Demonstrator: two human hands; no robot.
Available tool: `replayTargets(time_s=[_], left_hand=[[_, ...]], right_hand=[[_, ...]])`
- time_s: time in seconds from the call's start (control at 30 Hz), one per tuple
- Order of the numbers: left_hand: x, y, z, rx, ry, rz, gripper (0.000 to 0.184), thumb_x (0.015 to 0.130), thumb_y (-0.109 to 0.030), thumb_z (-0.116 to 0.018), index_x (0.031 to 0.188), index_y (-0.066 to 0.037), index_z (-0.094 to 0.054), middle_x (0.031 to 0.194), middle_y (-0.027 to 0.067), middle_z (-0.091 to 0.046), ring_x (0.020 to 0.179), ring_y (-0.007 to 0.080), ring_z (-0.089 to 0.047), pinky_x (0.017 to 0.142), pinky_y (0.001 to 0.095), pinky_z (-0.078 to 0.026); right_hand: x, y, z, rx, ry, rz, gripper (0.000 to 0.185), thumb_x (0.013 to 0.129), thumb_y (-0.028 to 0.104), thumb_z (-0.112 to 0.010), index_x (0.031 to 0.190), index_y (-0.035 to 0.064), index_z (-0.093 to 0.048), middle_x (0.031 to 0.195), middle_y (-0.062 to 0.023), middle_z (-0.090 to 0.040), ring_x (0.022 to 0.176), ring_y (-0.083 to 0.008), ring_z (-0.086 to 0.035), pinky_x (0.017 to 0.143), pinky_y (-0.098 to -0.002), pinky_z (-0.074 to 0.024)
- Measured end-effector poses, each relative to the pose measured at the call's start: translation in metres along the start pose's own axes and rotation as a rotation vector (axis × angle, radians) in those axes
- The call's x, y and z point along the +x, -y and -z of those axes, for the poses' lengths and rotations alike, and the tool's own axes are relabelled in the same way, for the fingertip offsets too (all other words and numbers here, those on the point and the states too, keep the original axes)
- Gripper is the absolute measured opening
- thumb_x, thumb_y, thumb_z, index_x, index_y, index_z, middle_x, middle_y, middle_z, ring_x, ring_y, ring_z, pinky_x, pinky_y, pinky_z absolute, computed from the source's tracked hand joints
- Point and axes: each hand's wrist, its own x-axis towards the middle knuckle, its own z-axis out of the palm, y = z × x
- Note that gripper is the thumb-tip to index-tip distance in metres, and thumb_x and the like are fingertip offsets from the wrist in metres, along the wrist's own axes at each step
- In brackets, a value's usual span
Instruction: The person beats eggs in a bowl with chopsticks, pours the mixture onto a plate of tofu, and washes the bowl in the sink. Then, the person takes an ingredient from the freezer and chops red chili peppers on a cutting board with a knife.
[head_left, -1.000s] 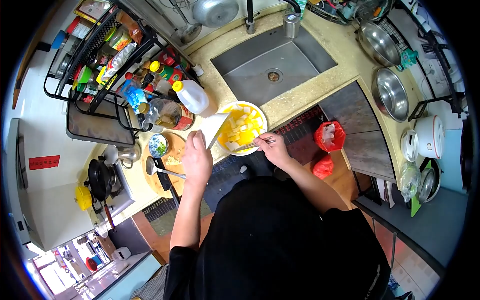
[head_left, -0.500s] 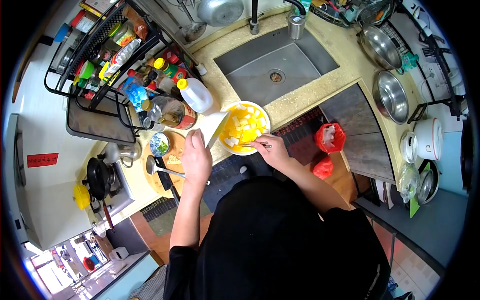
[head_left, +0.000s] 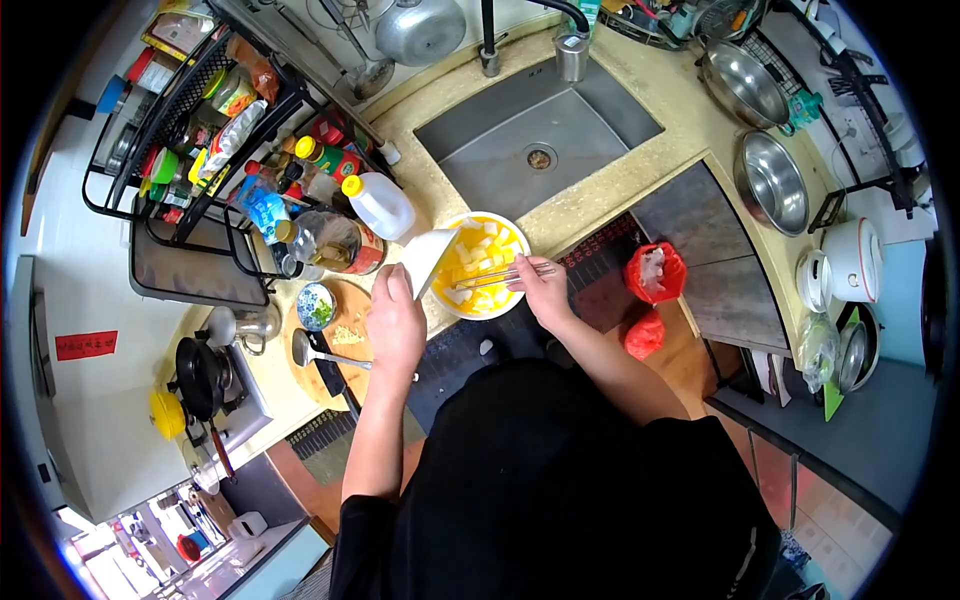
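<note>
My left hand point(head_left: 397, 325) grips a white bowl point(head_left: 430, 262), tilted on its side above the left rim of a larger white bowl point(head_left: 525, 243). In the larger bowl lie pale white cubes that look like tofu point(head_left: 490, 262), amid a yellow liquid like beaten egg point(head_left: 497, 299). Closed around a pair of thin chopsticks point(head_left: 490, 279), my right hand point(head_left: 543, 295) is at the bowl's right edge. The chopsticks' tips reach across into the contents. The inside of the tilted bowl is mostly hidden from me.
Left of the bowls, a round cutting board point(head_left: 345, 300) carries a ladle point(head_left: 305, 348), a knife point(head_left: 328, 372), chopped bits and a small patterned bowl point(head_left: 316, 306) of greens. Behind stand a white jug point(head_left: 382, 207) and bottles. The sink point(head_left: 540, 130) lies beyond.
My right hand has risen slightly along the bowl's right edge, and the chopsticks now extend further across the contents. The tilted bowl stays in my left hand. The whole view has shifted slightly.
</note>
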Motion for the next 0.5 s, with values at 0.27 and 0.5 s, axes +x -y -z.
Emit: replayTargets(time_s=[0.27,0.5], left_hand=[[0.007,-0.009,0.008,0.002,0.071,0.004,0.037,0.088,-0.001,-0.058,0.124,0.000,-0.051,0.124,0.0209,-0.059,0.100,0.0393,-0.065,0.075,0.0461,-0.058],[0.011,-0.004,0.000,-0.016,0.062,-0.018,0.037,0.088,-0.002,-0.058,0.125,0.000,-0.051,0.124,0.0209,-0.059,0.101,0.0389,-0.064,0.076,0.0456,-0.058]], right_hand=[[0.043,0.033,0.005,0.040,-0.070,0.226,0.030,0.100,0.023,-0.062,0.096,-0.0065,-0.066,0.084,-0.0108,-0.070,0.071,-0.0141,-0.068,0.067,-0.0259,-0.0582],[0.081,0.009,-0.001,0.040,-0.163,0.154,0.032,0.099,0.025,-0.065,0.096,-0.0064,-0.066,0.085,-0.0111,-0.071,0.071,-0.0141,-0.068,0.067,-0.0264,-0.0581]])
